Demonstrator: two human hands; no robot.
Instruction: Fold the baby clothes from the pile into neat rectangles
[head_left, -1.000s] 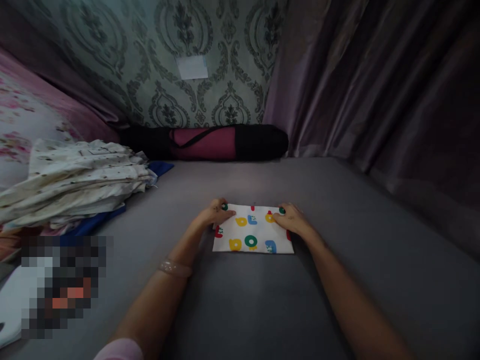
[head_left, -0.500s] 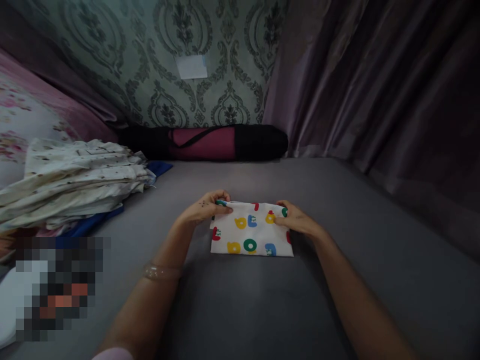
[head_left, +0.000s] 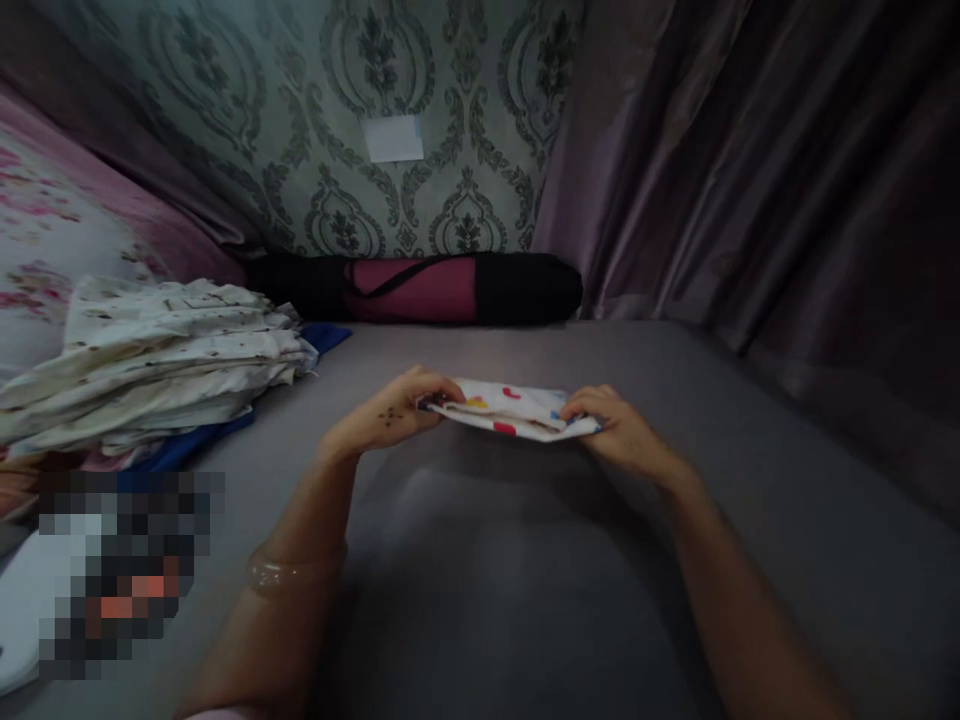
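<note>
A folded white cloth [head_left: 517, 402] with colourful printed shapes is held between my hands above the grey sheet, its near edge raised and tilted toward me so the layers show. My left hand [head_left: 409, 405] grips its left end, the fingers closed over the edge. At the other end my right hand [head_left: 619, 425] pinches the near right corner. The kind of garment or cloth cannot be made out while it is folded.
A heap of pale patterned clothes [head_left: 187, 340] lies at the left, with blue fabric [head_left: 187, 445] under it. A black and maroon roll bag [head_left: 412, 290] rests along the wall. Dark curtains [head_left: 675, 180] hang at the right. A partly blurred white object [head_left: 52, 590] is near left.
My hands have lifted the cloth off the sheet and tipped it, so its broad printed face has turned away and its near edge now faces me.
</note>
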